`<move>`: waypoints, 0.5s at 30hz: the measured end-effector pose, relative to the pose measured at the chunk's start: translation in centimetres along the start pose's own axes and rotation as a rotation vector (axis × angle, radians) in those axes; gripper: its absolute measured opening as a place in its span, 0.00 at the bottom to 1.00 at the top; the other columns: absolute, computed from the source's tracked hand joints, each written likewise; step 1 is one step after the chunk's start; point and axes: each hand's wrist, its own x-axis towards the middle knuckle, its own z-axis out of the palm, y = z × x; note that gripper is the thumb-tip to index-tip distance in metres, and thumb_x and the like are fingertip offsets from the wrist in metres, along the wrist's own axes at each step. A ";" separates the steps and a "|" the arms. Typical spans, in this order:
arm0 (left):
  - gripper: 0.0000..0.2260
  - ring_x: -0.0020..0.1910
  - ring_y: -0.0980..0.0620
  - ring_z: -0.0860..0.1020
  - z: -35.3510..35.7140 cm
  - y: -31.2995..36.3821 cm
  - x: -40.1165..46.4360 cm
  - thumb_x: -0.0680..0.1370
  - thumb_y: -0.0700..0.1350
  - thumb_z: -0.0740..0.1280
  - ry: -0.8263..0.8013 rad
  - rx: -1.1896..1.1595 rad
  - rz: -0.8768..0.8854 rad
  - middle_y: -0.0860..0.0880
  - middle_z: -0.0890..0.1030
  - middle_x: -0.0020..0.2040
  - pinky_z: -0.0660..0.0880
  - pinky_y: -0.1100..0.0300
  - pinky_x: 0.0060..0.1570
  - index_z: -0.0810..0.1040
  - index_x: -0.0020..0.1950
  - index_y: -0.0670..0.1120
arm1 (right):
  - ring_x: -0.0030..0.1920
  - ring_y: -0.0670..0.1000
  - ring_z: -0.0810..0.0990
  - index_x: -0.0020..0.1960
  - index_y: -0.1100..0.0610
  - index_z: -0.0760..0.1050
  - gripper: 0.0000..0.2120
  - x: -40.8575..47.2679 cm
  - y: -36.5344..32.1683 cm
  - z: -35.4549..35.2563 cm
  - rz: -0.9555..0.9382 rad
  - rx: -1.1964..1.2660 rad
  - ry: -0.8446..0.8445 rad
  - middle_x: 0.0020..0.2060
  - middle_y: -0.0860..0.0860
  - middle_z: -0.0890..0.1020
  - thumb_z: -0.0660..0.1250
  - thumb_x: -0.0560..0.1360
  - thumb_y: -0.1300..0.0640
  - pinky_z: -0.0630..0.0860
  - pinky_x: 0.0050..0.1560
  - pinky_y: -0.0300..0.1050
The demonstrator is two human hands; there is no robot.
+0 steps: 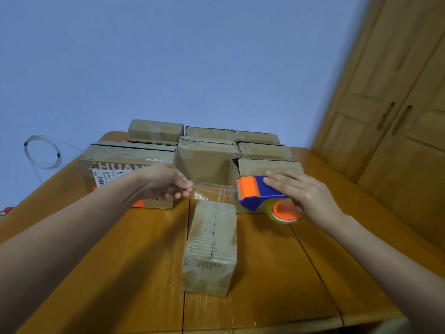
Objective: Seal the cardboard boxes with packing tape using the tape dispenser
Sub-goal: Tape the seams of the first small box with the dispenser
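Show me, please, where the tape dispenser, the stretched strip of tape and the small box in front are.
tape dispenser (261, 192): head view, on its blue body.
strip of tape (214, 190): head view, mid-span between the hands.
small box (212, 244): head view, on its top face.

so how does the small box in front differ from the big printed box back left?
The small box sits alone near the table's front, lengthwise to the camera; the big printed box stands in the back cluster, partly hidden by the left hand. The small box is plain, narrower and lower; the big printed box carries lettering and a barcode label. The tape strip is stretched above the small box's far end, not the big one. Both are brown cardboard.
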 end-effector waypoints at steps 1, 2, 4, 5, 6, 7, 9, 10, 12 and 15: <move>0.12 0.27 0.56 0.71 -0.4 -0.4 -0.1 0.80 0.39 0.63 -0.003 -0.001 -0.006 0.49 0.78 0.30 0.65 0.67 0.24 0.77 0.36 0.41 | 0.61 0.56 0.77 0.69 0.54 0.72 0.34 -0.3 0.2 -0.1 0.001 -0.007 -0.008 0.66 0.50 0.76 0.75 0.66 0.71 0.79 0.50 0.50; 0.12 0.27 0.56 0.71 -0.8 -0.8 -0.1 0.80 0.39 0.63 -0.003 0.000 -0.012 0.48 0.78 0.30 0.65 0.67 0.25 0.77 0.37 0.41 | 0.61 0.56 0.77 0.69 0.54 0.72 0.34 -0.5 0.4 -0.3 0.002 -0.017 -0.011 0.66 0.49 0.75 0.75 0.66 0.71 0.79 0.49 0.50; 0.11 0.28 0.56 0.71 -1.5 -1.9 0.0 0.80 0.40 0.62 0.007 0.030 -0.031 0.48 0.77 0.32 0.65 0.67 0.26 0.77 0.38 0.40 | 0.61 0.55 0.77 0.69 0.53 0.71 0.34 -1.3 0.9 -0.5 0.006 -0.030 -0.021 0.66 0.49 0.75 0.75 0.66 0.69 0.78 0.50 0.49; 0.10 0.28 0.56 0.71 -1.7 -2.5 0.0 0.80 0.40 0.62 0.011 0.056 -0.039 0.48 0.77 0.32 0.65 0.66 0.27 0.76 0.39 0.40 | 0.62 0.55 0.77 0.69 0.52 0.71 0.34 -1.9 1.0 -0.6 0.013 -0.030 -0.032 0.66 0.49 0.75 0.76 0.66 0.68 0.77 0.51 0.50; 0.10 0.28 0.55 0.72 -1.8 -2.9 0.0 0.80 0.40 0.62 0.018 0.085 -0.037 0.47 0.77 0.33 0.65 0.65 0.28 0.76 0.40 0.40 | 0.62 0.55 0.77 0.69 0.51 0.70 0.35 -2.3 1.1 -0.5 0.019 -0.036 -0.041 0.66 0.49 0.76 0.77 0.66 0.66 0.76 0.52 0.50; 0.09 0.29 0.55 0.73 -1.8 -3.2 0.0 0.80 0.40 0.62 0.030 0.107 -0.026 0.47 0.78 0.33 0.66 0.65 0.29 0.75 0.41 0.40 | 0.61 0.56 0.77 0.68 0.51 0.69 0.35 -2.5 1.0 -0.5 0.019 -0.053 -0.049 0.65 0.50 0.77 0.78 0.65 0.64 0.76 0.52 0.51; 0.07 0.31 0.53 0.75 -1.2 -3.4 0.1 0.81 0.40 0.61 0.075 0.100 0.002 0.47 0.78 0.35 0.68 0.63 0.31 0.73 0.44 0.40 | 0.60 0.56 0.78 0.68 0.51 0.69 0.36 -2.8 0.8 -0.1 0.006 -0.102 -0.072 0.64 0.51 0.78 0.79 0.63 0.62 0.76 0.52 0.51; 0.07 0.33 0.52 0.75 -1.0 -3.4 0.2 0.81 0.40 0.61 0.090 0.064 0.017 0.45 0.78 0.36 0.69 0.63 0.31 0.73 0.44 0.40 | 0.60 0.56 0.77 0.68 0.51 0.69 0.37 -2.8 0.7 0.1 0.004 -0.115 -0.072 0.64 0.51 0.78 0.80 0.63 0.61 0.76 0.52 0.51; 0.09 0.34 0.51 0.76 -0.9 -3.3 0.4 0.82 0.41 0.61 0.064 -0.038 0.035 0.44 0.77 0.38 0.71 0.62 0.31 0.73 0.44 0.39 | 0.61 0.56 0.76 0.68 0.51 0.68 0.37 -3.1 0.7 0.1 0.008 -0.126 -0.053 0.64 0.51 0.77 0.79 0.63 0.63 0.76 0.52 0.51; 0.10 0.33 0.51 0.77 -0.9 -3.7 1.0 0.80 0.44 0.63 0.033 -0.100 0.016 0.45 0.77 0.35 0.75 0.63 0.32 0.74 0.43 0.39 | 0.59 0.57 0.77 0.68 0.52 0.68 0.39 -3.4 0.9 0.0 0.014 -0.140 -0.036 0.64 0.52 0.77 0.80 0.61 0.65 0.76 0.52 0.52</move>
